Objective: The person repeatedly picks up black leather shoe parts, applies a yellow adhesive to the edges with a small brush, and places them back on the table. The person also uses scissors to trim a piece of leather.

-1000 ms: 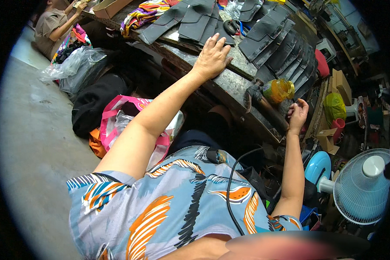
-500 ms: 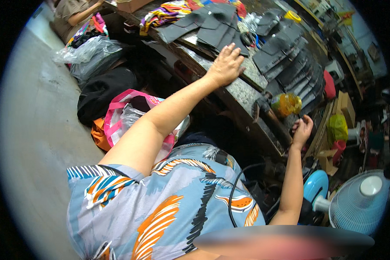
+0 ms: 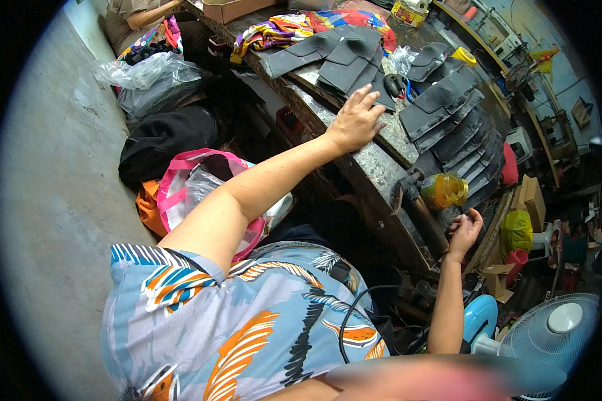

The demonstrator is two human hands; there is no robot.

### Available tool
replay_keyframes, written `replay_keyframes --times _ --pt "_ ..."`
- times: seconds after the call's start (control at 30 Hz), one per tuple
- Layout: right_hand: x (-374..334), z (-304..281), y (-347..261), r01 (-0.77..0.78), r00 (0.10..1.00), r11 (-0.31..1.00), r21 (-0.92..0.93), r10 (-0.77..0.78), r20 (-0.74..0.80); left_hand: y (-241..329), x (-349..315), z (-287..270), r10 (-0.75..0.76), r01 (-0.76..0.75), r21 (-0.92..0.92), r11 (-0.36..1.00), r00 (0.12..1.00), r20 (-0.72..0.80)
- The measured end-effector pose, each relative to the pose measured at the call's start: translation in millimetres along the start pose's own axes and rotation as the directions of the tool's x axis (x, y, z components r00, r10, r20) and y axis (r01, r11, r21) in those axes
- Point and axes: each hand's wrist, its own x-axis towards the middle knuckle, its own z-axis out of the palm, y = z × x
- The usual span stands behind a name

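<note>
Left hand (image 3: 356, 125): fingers loosely spread, just beside stacked black flat pieces (image 3: 350, 61) on counter (image 3: 380, 168) | right hand (image 3: 464, 235): fingers curled, cannot tell whether holding anything, near amber-filled jar (image 3: 443, 192)

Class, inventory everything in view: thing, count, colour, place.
Table: one, grey, upper centre
Flat pieces: several, black, on table
Jar: one, amber, table's near corner
Patterned cloths: count unclear, multicolour, farther along table
Open box: one, brown, table's far left
Plastic bag: one, translucent, upper left
Tote bag: one, pink-edged, left of centre
Fan: one, white and blue, lower right
Clutter: uncountable, mixed colours, far right
Co-worker: one, brown clothes, upper left
Shirt: one, blue patterned, lower centre
Left hand: one, bare, over table edge
Right hand: one, bare, beside jar
</note>
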Motion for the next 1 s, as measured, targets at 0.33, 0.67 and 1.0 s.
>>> replay_keyframes --times 0.33,0.67,1.0 --pt "1.5 -2.7 3.4 0.016 1.000 1.000 -0.004 -0.016 0.025 -59.9 21.6 -21.3 -0.403 0.333 0.324 0.886 0.898 0.179" --pt "-4.0 1.4 -5.5 0.014 0.999 1.000 -0.028 -0.013 0.038 -10.7 15.5 -63.5 0.179 -0.209 0.255 0.944 0.975 0.134" --pt "-1.8 -4.3 6.2 0.058 0.997 0.998 -0.039 -0.055 0.059 37.5 -9.2 -77.3 0.184 -0.118 -0.224 0.967 0.935 0.302"
